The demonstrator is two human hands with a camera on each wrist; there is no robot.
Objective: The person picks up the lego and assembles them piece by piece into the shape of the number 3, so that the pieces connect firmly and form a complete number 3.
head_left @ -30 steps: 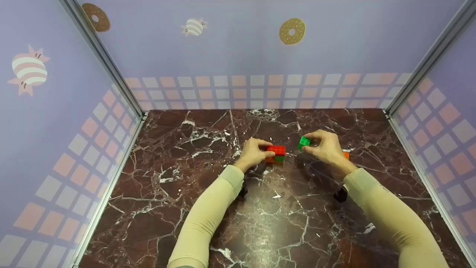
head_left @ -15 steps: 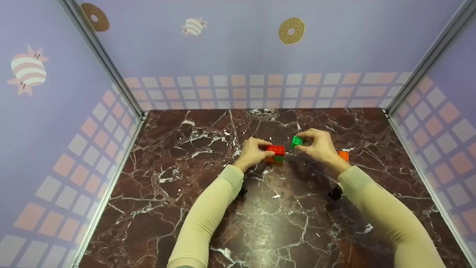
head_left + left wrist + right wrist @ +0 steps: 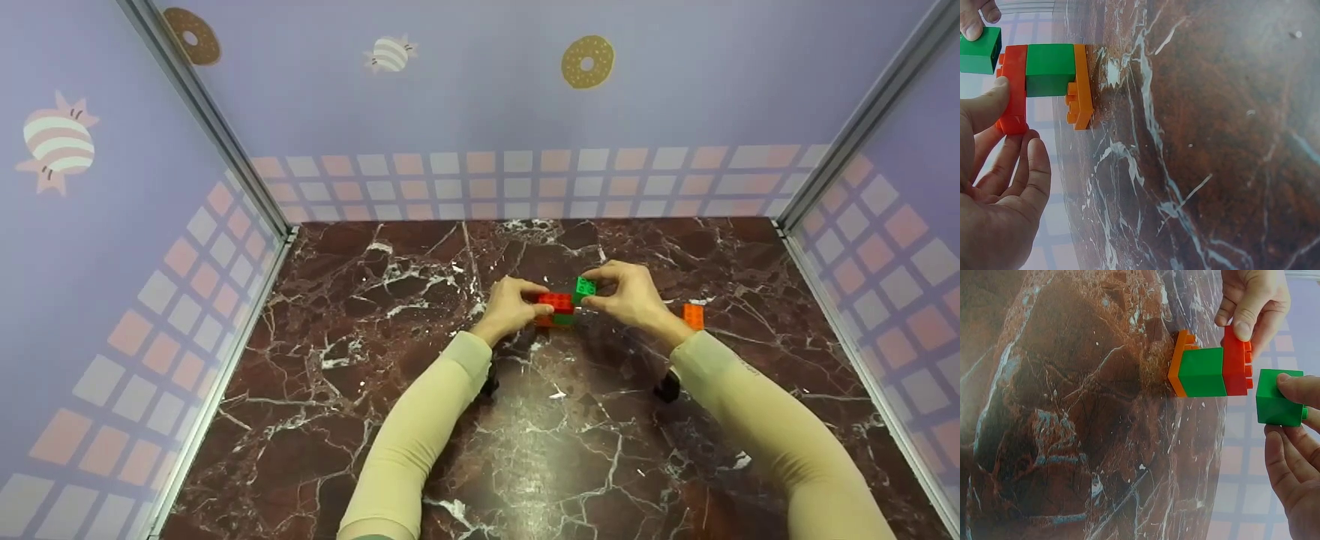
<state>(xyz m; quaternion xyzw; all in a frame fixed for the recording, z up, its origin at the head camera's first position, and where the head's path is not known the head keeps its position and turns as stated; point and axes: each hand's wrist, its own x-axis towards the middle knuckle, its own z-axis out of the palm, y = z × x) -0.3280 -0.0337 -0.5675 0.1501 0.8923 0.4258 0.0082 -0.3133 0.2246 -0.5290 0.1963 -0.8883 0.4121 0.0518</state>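
A small stack of toy building bricks stands on the table: an orange brick at the bottom, a green brick at one end of it, and a red brick on top, overhanging the green one. My left hand pinches the overhanging end of the red brick between thumb and fingers. My right hand pinches a second green brick, held just above the red brick's studs at the end away from my left hand. A narrow gap shows between the two in the right wrist view.
A loose orange brick lies on the dark marbled table, right of the stack and close to my right wrist. Patterned panels enclose the table at the back and on both sides.
My right hand has moved left with the green brick, from well right of the stack to over the red brick's right end. The loose orange brick is now uncovered. My left hand stays put.
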